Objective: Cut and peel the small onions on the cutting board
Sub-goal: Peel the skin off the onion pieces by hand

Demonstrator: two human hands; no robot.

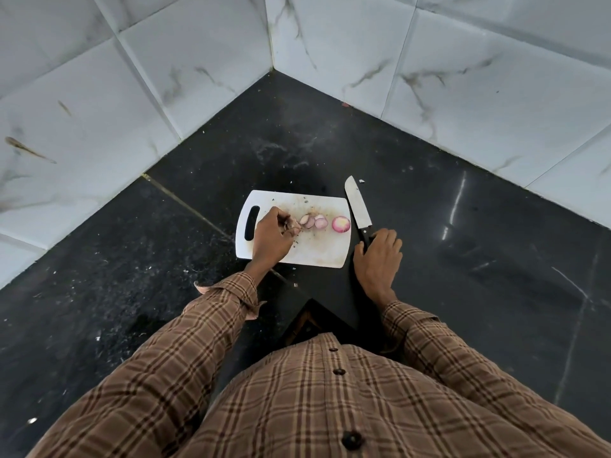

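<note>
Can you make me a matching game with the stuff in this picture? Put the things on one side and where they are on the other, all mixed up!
Things:
1. knife
2. left hand
3. biggest onion half
4. right hand

Places:
A. on the cutting board, nearest the knife, cut face up
B. on the black counter, beside the board's right edge
C. on the knife's dark handle
D. over the board near its handle slot, pinching onion skin

Pairs: 1-B, 2-D, 3-A, 4-C
</note>
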